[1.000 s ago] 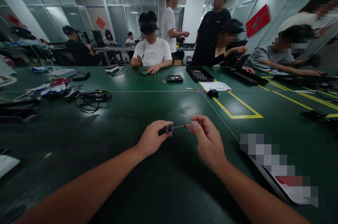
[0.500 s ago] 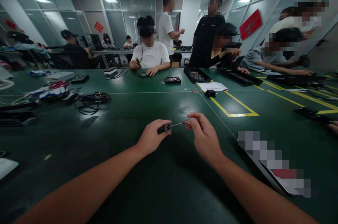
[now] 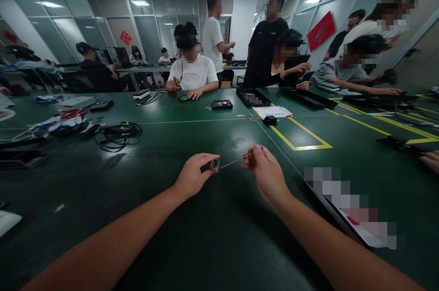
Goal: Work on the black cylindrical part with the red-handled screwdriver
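My left hand (image 3: 192,176) pinches a small black cylinder (image 3: 214,164) between thumb and fingers. Its round, silver-rimmed open end faces me, and most of its body is hidden by the hand. Across from it, my right hand (image 3: 267,170) is closed round the reddish, see-through handle of a screwdriver (image 3: 247,158). The thin metal shaft slants down to the left, its tip beside the lower right of the silver rim. Whether tip and rim touch, I cannot tell. Both hands are held above the green table (image 3: 219,245).
Pixelated printed packaging (image 3: 350,213) lies to the right. Tangled black cables (image 3: 118,135) and a dark tray (image 3: 22,159) are on the left. Ahead are a small black block (image 3: 270,120), a white paper (image 3: 272,112) and black trays (image 3: 253,97). Co-workers sit across the table.
My right hand has turned about the screwdriver, its fingers now curled further over the handle. The shaft tilts more steeply, with its tip lower against the rim. The view has shifted slightly.
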A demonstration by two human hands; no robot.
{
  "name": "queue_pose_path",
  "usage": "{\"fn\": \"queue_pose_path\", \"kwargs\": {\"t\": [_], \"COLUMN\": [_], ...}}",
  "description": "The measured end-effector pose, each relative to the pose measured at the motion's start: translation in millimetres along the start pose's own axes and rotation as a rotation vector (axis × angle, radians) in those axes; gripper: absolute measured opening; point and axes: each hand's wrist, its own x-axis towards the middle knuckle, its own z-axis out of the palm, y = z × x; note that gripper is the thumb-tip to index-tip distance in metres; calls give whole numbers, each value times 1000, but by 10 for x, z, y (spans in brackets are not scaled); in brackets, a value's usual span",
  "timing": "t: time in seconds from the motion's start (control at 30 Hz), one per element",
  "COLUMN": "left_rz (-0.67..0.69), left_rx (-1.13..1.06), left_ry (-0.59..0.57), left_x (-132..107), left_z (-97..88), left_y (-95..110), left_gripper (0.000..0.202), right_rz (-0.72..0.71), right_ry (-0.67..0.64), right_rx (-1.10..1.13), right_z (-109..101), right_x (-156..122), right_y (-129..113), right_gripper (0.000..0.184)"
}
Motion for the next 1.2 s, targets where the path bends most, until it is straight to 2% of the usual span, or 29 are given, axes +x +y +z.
{"fn": "queue_pose_path", "kwargs": {"t": [0.2,0.33,0.53,0.77,0.93,1.0,1.2], "left_rz": [2,-7,-11,0,-4,-23,-39], "left_rx": [-30,-39,-63,-48,-31,-30,-38], "left_ry": [10,10,13,27,25,32,51], "left_x": [-12,-21,-35,-37,-34,-30,-23], "left_z": [21,22,24,40,28,26,35], "left_y": [3,22,3,-32,-10,-9,-13], "left_gripper": [41,42,40,41,38,37,38], "right_rz": [-197,-260,-301,-371,-313,-302,-349], "right_ry": [-16,-102,-260,-215,-352,-338,-172], "right_rx": [-241,-357,-363,-554,-418,-421,-566], "right_z": [39,35,40,30,29,36,46], "right_x": [-108,-147,-201,-244,-264,-273,-263], "right_y": [-27,-32,-62,-124,-132,-130,-135], "right_gripper": [35,31,22,19,20,22,22]}}
